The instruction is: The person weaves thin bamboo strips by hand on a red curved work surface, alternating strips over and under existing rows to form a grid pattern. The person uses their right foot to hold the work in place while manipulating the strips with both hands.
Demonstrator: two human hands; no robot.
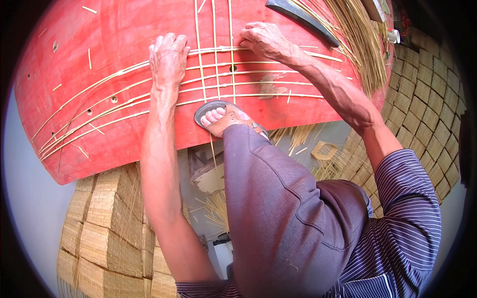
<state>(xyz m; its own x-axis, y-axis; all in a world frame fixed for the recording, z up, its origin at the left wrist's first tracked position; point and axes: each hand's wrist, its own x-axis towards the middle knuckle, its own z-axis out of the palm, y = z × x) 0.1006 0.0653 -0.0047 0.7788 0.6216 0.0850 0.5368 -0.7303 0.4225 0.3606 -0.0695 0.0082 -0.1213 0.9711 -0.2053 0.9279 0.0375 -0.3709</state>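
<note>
On the red board [109, 30], long pale bamboo strips [198, 84] cross, several running crosswise and three upright, forming an open grid. My left hand [168, 57] is closed on the uppermost crosswise strip, left of the crossings, with fingertips curled under. My right hand [261, 38] pinches that same strip just right of the crossings. My sandalled foot [221, 116] rests on the board's near edge beside the lowest strip.
A dark curved flat tool [303, 20] and a thick bundle of loose strips [360, 44] lie at upper right, near a white cylindrical object [393, 37]. Stacked woven pieces [107, 223] fill the lower left and right [417, 99]. Strip offcuts [213, 208] lie below the board.
</note>
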